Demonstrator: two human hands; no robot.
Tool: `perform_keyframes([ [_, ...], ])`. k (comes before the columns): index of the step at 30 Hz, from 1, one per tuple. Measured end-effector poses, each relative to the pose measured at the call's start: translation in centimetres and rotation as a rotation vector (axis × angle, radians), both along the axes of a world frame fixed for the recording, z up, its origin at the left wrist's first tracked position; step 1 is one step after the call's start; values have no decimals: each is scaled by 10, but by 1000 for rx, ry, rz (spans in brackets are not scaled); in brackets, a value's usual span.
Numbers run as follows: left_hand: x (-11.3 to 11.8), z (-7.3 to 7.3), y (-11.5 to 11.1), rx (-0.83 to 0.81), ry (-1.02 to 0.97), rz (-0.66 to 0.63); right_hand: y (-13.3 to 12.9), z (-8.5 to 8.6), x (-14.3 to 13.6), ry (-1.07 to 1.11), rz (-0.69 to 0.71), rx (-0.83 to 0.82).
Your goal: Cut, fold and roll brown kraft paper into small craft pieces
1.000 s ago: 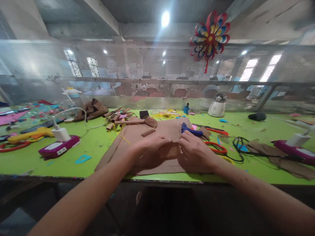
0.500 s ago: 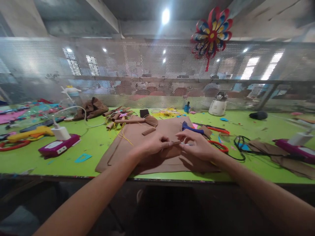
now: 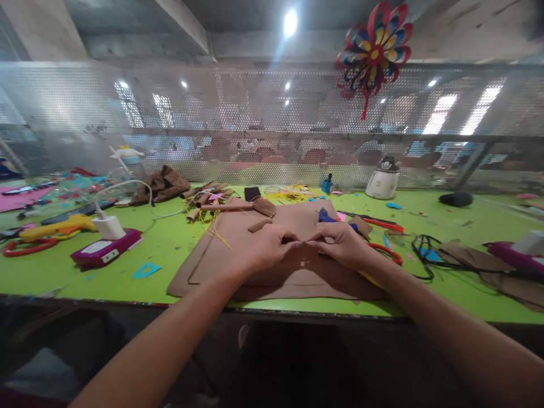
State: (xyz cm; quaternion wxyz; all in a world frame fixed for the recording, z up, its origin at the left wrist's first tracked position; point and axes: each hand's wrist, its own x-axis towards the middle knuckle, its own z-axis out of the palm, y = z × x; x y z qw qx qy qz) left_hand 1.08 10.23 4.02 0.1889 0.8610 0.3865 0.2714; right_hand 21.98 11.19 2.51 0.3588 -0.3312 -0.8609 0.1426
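Note:
My left hand (image 3: 266,249) and my right hand (image 3: 342,245) meet fingertip to fingertip just above a large brown sheet (image 3: 221,249) on the green table (image 3: 161,243). Between the fingertips they pinch a small brown piece (image 3: 302,243), mostly hidden by the fingers. A short brown strip (image 3: 260,225) lies on the sheet beyond my left hand. A blue glue gun (image 3: 329,217) lies just beyond my right hand. Red-handled scissors (image 3: 385,253) rest right of my right hand.
Rolled brown tubes and a brown fan shape (image 3: 238,205) lie at the back. A magenta box with a white charger (image 3: 106,246) and a yellow glue gun (image 3: 55,228) sit left. Black cables (image 3: 425,255) and brown scraps (image 3: 467,260) lie right. Perforated metal screen behind.
Both hands lifted off the sheet and drew together, now holding the small piece between fingertips. The camera view shifted slightly.

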Motion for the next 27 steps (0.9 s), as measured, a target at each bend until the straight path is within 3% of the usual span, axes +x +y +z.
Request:
perform_keyframes([
  [5,2,-5,1,81,28,26,-1,-4,3,8,-3,116],
  [11,3,-10,-1,186,72,42,-5,-2,0,-8,44,58],
  [19,1,-3,-3,129,107,12,-3,-3,1,-38,15,144],
  [27,0,1,-7,87,148,13,-2,-11,9,-134,-28,115],
])
